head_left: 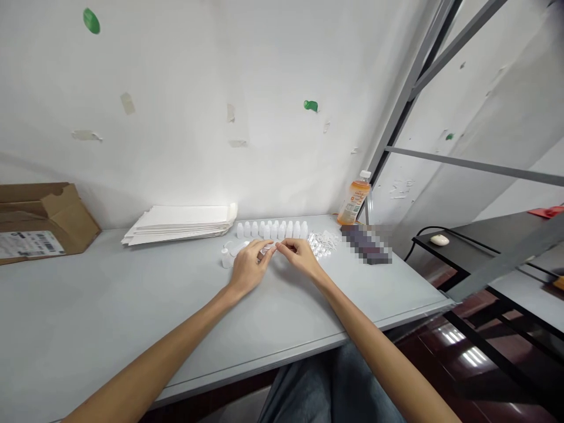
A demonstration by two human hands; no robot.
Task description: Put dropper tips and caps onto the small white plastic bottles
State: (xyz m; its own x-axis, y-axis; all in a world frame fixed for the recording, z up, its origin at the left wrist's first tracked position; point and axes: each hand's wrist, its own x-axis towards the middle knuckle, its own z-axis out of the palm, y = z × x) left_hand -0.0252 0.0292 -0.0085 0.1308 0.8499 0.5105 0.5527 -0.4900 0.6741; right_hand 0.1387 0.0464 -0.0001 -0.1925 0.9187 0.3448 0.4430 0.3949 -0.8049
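Note:
My left hand (250,265) is closed around a small white plastic bottle (266,249), which lies tilted in the fingers, pointing right. At the bottle's right end, the fingertips of my right hand (301,256) are pinched together; whatever they grip there is too small and covered to name. Just left of my left hand stands another small white bottle (227,258), with more white plastic partly behind the hand. Behind both hands runs a row of small white bottles (281,230). A pile of small white and clear plastic pieces (324,242) lies to the right of my right hand.
A stack of flat white sheets or cartons (180,223) lies by the wall, with an open cardboard box (48,220) farther left. An orange drink bottle (355,200) and a blurred dark object (366,244) are at the right. Metal framing (392,129) rises beside the grey table (110,305).

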